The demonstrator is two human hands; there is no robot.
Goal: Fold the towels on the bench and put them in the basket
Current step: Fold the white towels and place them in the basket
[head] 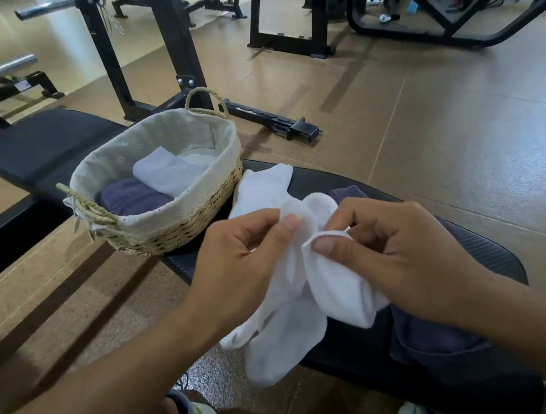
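Both hands — left [236, 258], right [395, 246] — pinch a crumpled white towel [292, 303], limp, hanging off the bench [484, 255]

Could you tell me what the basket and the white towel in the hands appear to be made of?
Basket: seemingly woven straw or seagrass, matte, with visible plaited rows and twisted rope handles; its liner looks like pale dotted cotton cloth. White towel: soft fabric, probably terry or microfibre, matte and limp, draping in folds from both hands.
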